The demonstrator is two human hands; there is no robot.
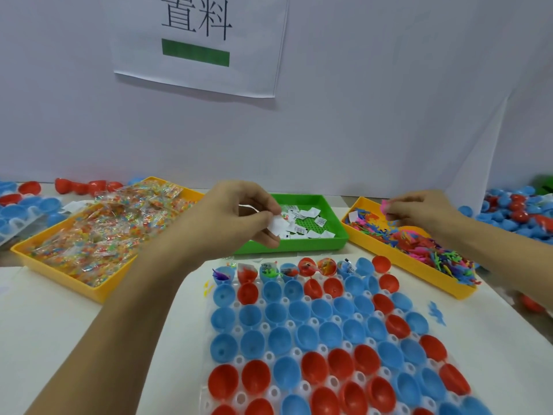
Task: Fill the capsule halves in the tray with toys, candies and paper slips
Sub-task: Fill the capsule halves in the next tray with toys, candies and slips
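Note:
A clear tray (302, 353) of blue and red capsule halves lies in front of me. Several halves in its far row hold toys, candy packets and slips; the other rows look bare. My left hand (236, 217) hovers at the left edge of the green tray (299, 244) of paper slips and pinches a white slip (276, 226). My right hand (419, 214) is above the right yellow tray (416, 268) of small plastic toys and pinches a pink toy (385, 206).
A yellow tray (45, 262) heaped with candy packets stands at the left. Loose red and blue capsule halves (514, 211) pile up at the far right, more (27, 202) at the far left. A blue toy (436, 312) lies on the table beside the capsule tray.

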